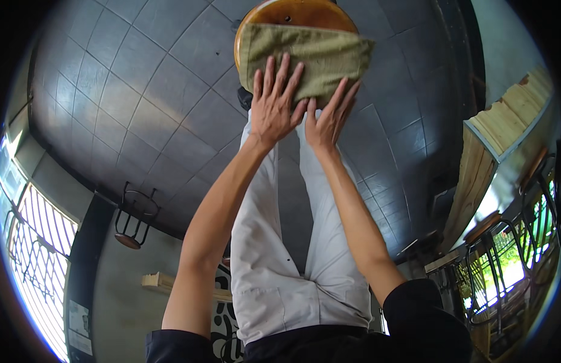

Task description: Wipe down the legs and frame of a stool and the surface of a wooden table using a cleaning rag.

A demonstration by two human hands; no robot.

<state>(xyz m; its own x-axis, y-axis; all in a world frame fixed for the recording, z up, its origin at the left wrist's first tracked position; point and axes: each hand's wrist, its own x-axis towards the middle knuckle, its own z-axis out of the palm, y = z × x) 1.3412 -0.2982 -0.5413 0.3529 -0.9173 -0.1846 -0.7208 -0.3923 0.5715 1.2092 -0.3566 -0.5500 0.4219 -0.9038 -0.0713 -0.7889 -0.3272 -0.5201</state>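
A folded olive-green cloth (307,50) covers the near part of a glossy, round wooden stool seat (280,12). The bare far part of the seat shows a small dark hole. My left hand (276,102) lies palm down on the cloth, its fingers spread. Beside it, my right hand (328,118) rests at the cloth's near right edge with its fingers apart, and the two thumbs almost meet. The cloth's right corner hangs out past the seat's rim. Hidden beneath the seat and cloth are most of the stool's legs.
Grey floor tiles (144,90) surround the stool. My legs in light trousers (266,227) stand just behind it. A metal-framed stool (137,213) is off to the left. Wooden counter planks (478,181) and tall stools (484,227) stand at the right. A barred window (42,245) is at far left.
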